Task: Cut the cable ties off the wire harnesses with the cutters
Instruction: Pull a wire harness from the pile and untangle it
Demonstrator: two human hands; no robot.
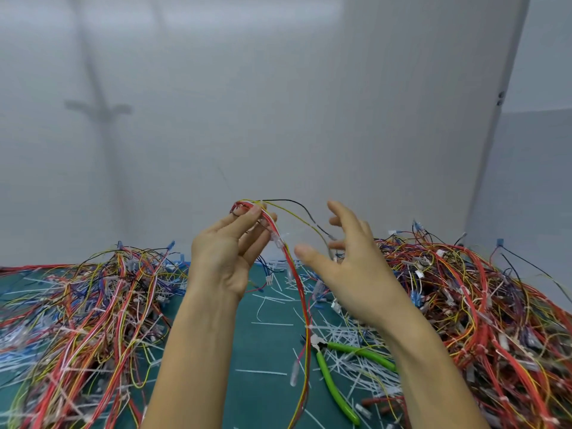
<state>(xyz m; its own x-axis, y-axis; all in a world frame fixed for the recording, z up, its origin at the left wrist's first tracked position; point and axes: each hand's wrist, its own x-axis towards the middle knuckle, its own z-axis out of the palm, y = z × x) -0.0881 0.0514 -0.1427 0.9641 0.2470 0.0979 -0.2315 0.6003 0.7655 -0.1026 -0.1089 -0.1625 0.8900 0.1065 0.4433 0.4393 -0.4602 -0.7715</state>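
Only the left hand [223, 255] pinches the harness [299, 289], tail cropped below.

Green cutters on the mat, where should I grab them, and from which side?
I'd grab the cutters by both green handles, about halfway along, coming from above on the right with the free right hand. The handles splay open toward you and lie flat on the mat, while the metal head points away, beside the harness hanging from the left hand.

Two hands [223, 258], one cutters [320, 346], two harness piles [77, 311], one held harness [301, 289].
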